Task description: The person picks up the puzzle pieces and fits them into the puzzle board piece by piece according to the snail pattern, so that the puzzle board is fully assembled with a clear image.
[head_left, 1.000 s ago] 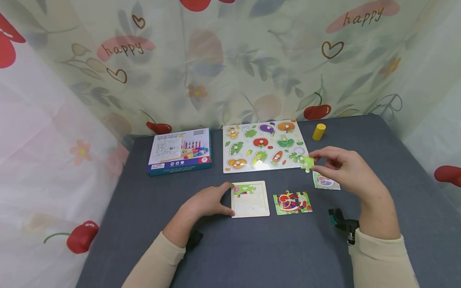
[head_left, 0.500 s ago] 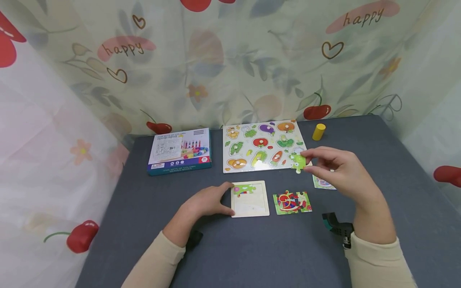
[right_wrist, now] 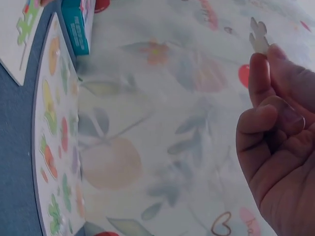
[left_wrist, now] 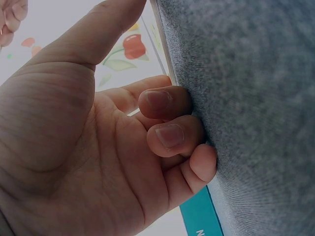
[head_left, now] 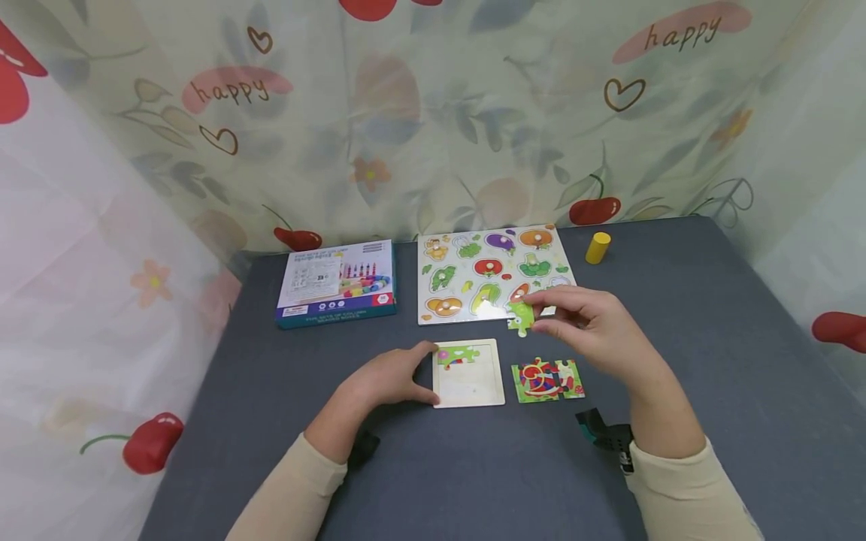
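Note:
My right hand (head_left: 591, 323) pinches a green jigsaw piece (head_left: 521, 317) between thumb and forefinger, raised in front of the vegetable board's lower edge. In the right wrist view the jigsaw piece's pale side (right_wrist: 258, 37) shows above the fingertips. My left hand (head_left: 387, 376) holds a square wooden puzzle tray (head_left: 473, 391) by its left edge, thumb at the near corner, forefinger at the far one; its other fingers (left_wrist: 170, 135) are curled against the cloth. Inside the tray, green pieces (head_left: 458, 355) lie at the top left. Joined red and green jigsaw pieces (head_left: 540, 381) lie right of the tray.
Behind the tray lies a vegetable peg-puzzle board (head_left: 497, 274). A flat teal and white box (head_left: 336, 284) sits at the back left, and a yellow cylinder (head_left: 598, 248) stands at the back right. A printed curtain (head_left: 433, 128) closes off the table's far side.
My right hand has carried the green jigsaw piece leftward along the vegetable board toward the tray. A card seen earlier beneath that hand is now hidden. The left hand and tray stay put.

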